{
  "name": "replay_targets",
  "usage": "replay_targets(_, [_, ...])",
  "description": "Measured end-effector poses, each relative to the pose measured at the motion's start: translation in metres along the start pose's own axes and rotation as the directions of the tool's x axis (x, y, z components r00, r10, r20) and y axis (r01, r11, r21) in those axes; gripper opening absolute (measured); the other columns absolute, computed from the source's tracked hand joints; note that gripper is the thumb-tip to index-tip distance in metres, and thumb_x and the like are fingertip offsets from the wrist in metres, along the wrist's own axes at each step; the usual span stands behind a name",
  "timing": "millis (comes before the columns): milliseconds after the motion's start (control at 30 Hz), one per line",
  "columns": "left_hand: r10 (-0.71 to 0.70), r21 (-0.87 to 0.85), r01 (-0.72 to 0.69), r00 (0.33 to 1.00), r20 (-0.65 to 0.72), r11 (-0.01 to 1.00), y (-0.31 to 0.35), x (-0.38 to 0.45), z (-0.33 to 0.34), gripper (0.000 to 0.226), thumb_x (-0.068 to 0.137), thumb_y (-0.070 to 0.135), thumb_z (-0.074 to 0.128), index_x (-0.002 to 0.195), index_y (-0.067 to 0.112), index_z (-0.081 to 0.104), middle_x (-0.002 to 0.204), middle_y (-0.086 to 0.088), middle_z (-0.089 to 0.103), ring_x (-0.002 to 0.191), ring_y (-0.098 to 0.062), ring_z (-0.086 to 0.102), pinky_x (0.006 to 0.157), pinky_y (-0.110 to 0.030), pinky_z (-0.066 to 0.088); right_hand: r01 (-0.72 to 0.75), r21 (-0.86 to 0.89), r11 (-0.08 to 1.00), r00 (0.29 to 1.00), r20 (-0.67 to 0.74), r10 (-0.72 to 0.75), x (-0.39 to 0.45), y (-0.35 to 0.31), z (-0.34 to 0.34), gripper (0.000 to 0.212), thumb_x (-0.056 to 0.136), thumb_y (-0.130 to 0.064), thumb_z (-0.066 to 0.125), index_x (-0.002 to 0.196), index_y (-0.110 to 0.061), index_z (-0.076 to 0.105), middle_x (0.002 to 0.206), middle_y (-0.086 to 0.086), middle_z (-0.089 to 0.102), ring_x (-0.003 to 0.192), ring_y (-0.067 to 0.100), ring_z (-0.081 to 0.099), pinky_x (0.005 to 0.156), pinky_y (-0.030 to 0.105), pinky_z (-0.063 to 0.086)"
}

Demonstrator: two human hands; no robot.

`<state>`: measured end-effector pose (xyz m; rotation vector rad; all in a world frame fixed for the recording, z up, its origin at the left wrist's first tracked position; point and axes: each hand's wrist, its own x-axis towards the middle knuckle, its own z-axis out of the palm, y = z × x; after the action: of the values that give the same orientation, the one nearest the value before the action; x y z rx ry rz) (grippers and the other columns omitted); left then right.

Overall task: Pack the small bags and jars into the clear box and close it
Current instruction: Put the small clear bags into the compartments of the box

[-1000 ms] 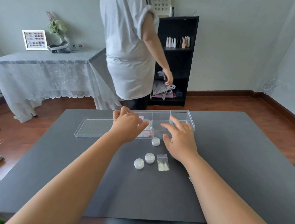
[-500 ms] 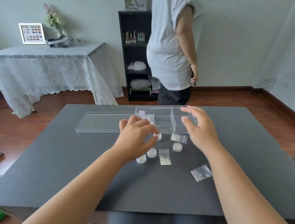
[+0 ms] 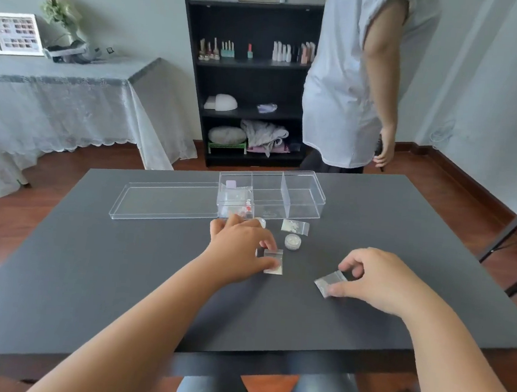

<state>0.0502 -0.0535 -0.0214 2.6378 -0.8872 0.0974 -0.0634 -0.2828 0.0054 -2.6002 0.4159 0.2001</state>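
Note:
A clear three-compartment box (image 3: 302, 196) stands open at the far side of the dark table (image 3: 118, 277). Its left compartment holds small bags and a pink item. Its flat lid (image 3: 166, 200) lies to its left. My left hand (image 3: 240, 247) pinches a small bag (image 3: 274, 261) between thumb and forefinger, flat on the table. My right hand (image 3: 372, 277) pinches another small bag (image 3: 328, 282) at its corner. A third bag (image 3: 295, 227) and a small round jar (image 3: 293, 241) lie in front of the box. Another jar (image 3: 261, 222) peeks out behind my left hand.
A person in a pale shirt (image 3: 347, 94) stands beyond the table's far right edge. A black shelf unit (image 3: 248, 82) is behind the table. A dark chair frame (image 3: 513, 237) is at the table's right side. A cloth-covered side table (image 3: 56, 100) is far left.
My left hand came down onto the middle bag, covering two jars. My right hand drew back from the box to the near-right bag. The standing person stepped right.

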Motion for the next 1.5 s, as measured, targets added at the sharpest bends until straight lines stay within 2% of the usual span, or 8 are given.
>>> replay_targets(200, [-0.049, -0.138, 0.039, 0.996, -0.072, 0.990, 0.001, 0.002, 0.000, 0.012, 0.078, 0.052, 0.063, 0.076, 0.040, 0.062, 0.075, 0.027, 0.063, 0.092, -0.003, 0.046, 0.070, -0.036, 0.016, 0.006, 0.099, 0.995, 0.999, -0.046, -0.002, 0.005, -0.001, 0.004, 0.009, 0.073, -0.030, 0.079, 0.072, -0.027, 0.071, 0.073, -0.008, 0.066, 0.065, 0.010, 0.061, 0.050, 0.020, 0.038])
replay_targets(367, [-0.062, -0.210, 0.017, 0.976, -0.207, 0.977, 0.001, 0.013, -0.022, 0.008, 0.079, 0.051, 0.063, 0.075, 0.046, 0.060, 0.072, 0.034, 0.062, 0.091, 0.004, 0.047, 0.070, -0.036, 0.014, 0.032, 0.182, 0.983, 0.997, -0.075, -0.019, 0.012, 0.008, 0.008, 0.011, 0.074, -0.029, 0.077, 0.064, -0.028, 0.072, 0.069, -0.008, 0.067, 0.064, 0.011, 0.061, 0.050, 0.023, 0.044])
replay_targets(533, [-0.045, -0.128, -0.005, 0.921, -0.386, 0.992, -0.005, 0.049, -0.050, 0.009, 0.081, 0.049, 0.062, 0.078, 0.041, 0.061, 0.071, 0.029, 0.062, 0.089, -0.002, 0.042, 0.068, -0.035, 0.013, 0.096, 0.374, 0.923, 0.993, -0.107, -0.060, 0.020, 0.017, 0.013, 0.008, 0.073, -0.031, 0.078, 0.068, -0.033, 0.073, 0.069, -0.012, 0.070, 0.067, 0.006, 0.063, 0.063, 0.026, 0.048])
replay_targets(733, [-0.056, -0.051, 0.041, 0.937, -0.344, 0.998, -0.012, 0.086, -0.049, 0.007, 0.085, 0.040, 0.057, 0.080, 0.040, 0.062, 0.070, 0.025, 0.060, 0.089, -0.006, 0.046, 0.064, -0.036, 0.009, 0.218, 0.574, 0.789, 0.957, -0.286, -0.057, 0.025, 0.025, 0.022, 0.009, 0.077, -0.024, 0.078, 0.071, -0.028, 0.072, 0.064, -0.010, 0.067, 0.056, 0.003, 0.052, 0.060, 0.021, 0.043])
replay_targets(1033, [-0.162, 0.001, 0.164, 0.980, -0.115, 0.987, -0.021, 0.098, -0.029, 0.021, 0.087, 0.034, 0.046, 0.084, 0.047, 0.062, 0.081, 0.020, 0.062, 0.095, -0.012, 0.046, 0.074, -0.036, 0.015, 0.287, 0.527, 0.800, 0.932, -0.347, -0.106, 0.028, 0.029, 0.029, 0.013, 0.077, -0.023, 0.078, 0.069, -0.030, 0.071, 0.066, -0.008, 0.068, 0.055, 0.004, 0.052, 0.052, 0.010, 0.041])
replay_targets(1167, [-0.183, 0.116, 0.184, 0.983, -0.020, 0.976, -0.022, 0.104, -0.035, 0.024, 0.087, 0.036, 0.045, 0.077, 0.047, 0.065, 0.081, 0.023, 0.064, 0.099, -0.014, 0.043, 0.076, -0.038, 0.016, 0.297, 0.531, 0.794, 0.930, -0.349, -0.115, 0.028, 0.029, 0.030, 0.013, 0.077, -0.021, 0.078, 0.069, -0.028, 0.071, 0.067, -0.007, 0.068, 0.056, 0.005, 0.051, 0.053, 0.011, 0.042])
replay_targets(1300, [-0.182, 0.284, 0.167, 0.983, 0.027, 0.944, -0.019, 0.109, -0.038, 0.026, 0.086, 0.035, 0.045, 0.085, 0.040, 0.071, 0.077, 0.012, 0.061, 0.100, -0.020, 0.035, 0.076, -0.038, 0.020, 0.297, 0.518, 0.802, 0.928, -0.354, -0.115, 0.029, 0.029, 0.031, 0.013, 0.077, -0.022, 0.078, 0.069, -0.029, 0.071, 0.065, -0.011, 0.067, 0.054, 0.003, 0.051, 0.051, 0.011, 0.041])
replay_targets(1500, [-0.170, 0.296, 0.153, 0.985, 0.032, 0.943, -0.024, 0.111, -0.035, 0.027, 0.086, 0.038, 0.044, 0.089, 0.027, 0.068, 0.109, 0.007, 0.053, 0.107, -0.022, 0.032, 0.079, -0.038, 0.019, 0.289, 0.547, 0.786, 0.938, -0.327, -0.117, 0.030, 0.029, 0.028, 0.007, 0.076, -0.030, 0.078, 0.074, -0.034, 0.073, 0.073, -0.004, 0.071, 0.061, 0.006, 0.056, 0.062, 0.024, 0.047])
